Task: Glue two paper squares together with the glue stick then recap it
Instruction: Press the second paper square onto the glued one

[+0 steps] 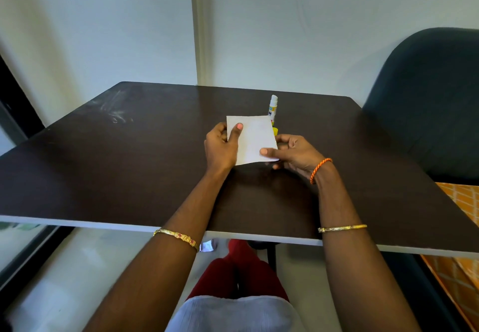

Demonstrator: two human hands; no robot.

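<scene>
I hold a white paper square (255,137) above the dark table (129,171), tilted up toward me. My left hand (221,147) grips its left edge with the thumb on the front face. My right hand (295,154) pinches its lower right corner. I cannot tell whether it is one sheet or two pressed together. Behind the paper the glue stick (272,106) stands upright, white and yellow, its top uncovered. A small yellow piece (275,131), possibly the cap, shows just past the paper's right edge.
A dark padded chair (427,98) stands at the table's right side, with orange patterned cloth (458,202) below it. The wall is close behind the table's far edge. Smudges mark the table's far left corner (114,111).
</scene>
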